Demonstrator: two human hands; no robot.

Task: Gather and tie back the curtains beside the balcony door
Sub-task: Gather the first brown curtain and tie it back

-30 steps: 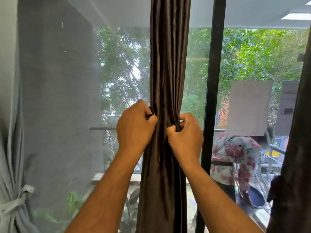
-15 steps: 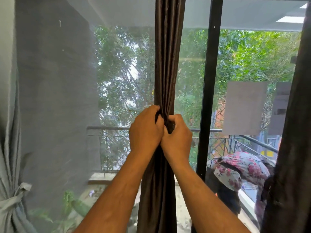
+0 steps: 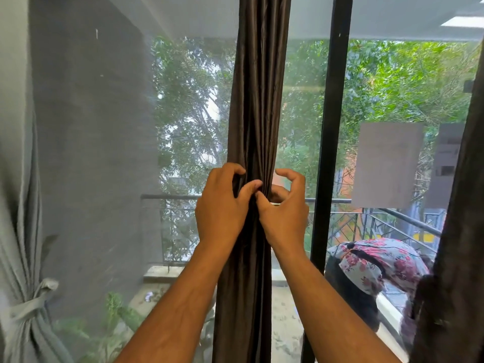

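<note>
Left hand [image 3: 222,205] gripping and right hand [image 3: 284,205] pinching the gathered curtain [image 3: 258,100] beside the door frame [image 3: 332,127] (no tie visible): loosening either risks folds spreading.

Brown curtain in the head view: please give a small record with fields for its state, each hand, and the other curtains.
brown curtain: gathered into a narrow bunch, no tie visible
left hand: fingers curled on the bunch
right hand: thumb on the folds, fingers curled behind the bunch
grey curtain: far left, already tied
dark curtain: right edge
</note>
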